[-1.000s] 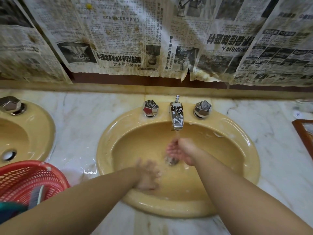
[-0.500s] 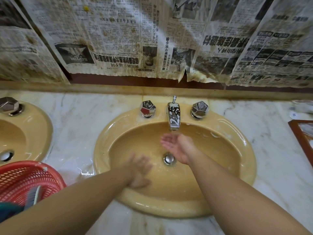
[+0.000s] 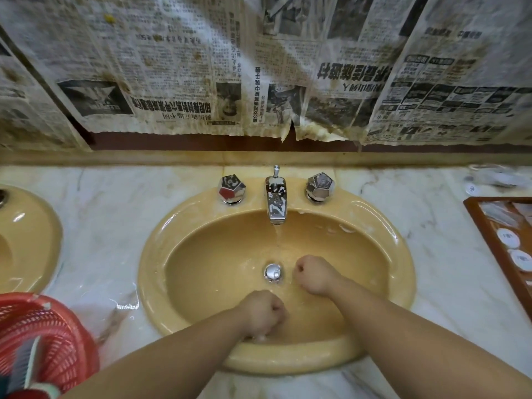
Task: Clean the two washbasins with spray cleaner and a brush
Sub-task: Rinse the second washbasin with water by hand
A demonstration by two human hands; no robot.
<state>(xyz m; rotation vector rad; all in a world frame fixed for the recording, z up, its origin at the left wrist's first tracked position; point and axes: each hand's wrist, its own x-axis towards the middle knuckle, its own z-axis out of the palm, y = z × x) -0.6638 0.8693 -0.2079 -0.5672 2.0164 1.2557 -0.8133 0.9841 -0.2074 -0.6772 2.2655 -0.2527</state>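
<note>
— Newspaper-covered wall (image 3: 201, 67) behind, marble counter (image 3: 109, 214) below; where are we in the job?

— Rinsing, I'd judge. Water runs from the tap (image 3: 276, 203) into the yellow washbasin (image 3: 178, 226). The second washbasin (image 3: 31, 231) sits far off the left fist's outer side.

— Hands?

— Left hand (image 3: 263, 315) and right hand (image 3: 312, 273) both curled into fists, holding nothing, low in the bowl. The drain (image 3: 273, 272) is just beside the right fist.

— Next?

— Probably the brush; something in the red basket (image 3: 51, 335) may be it, I can't tell.

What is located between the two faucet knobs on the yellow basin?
In the head view, the chrome spout stands between the left knob and the right knob, with water running from it.
</note>
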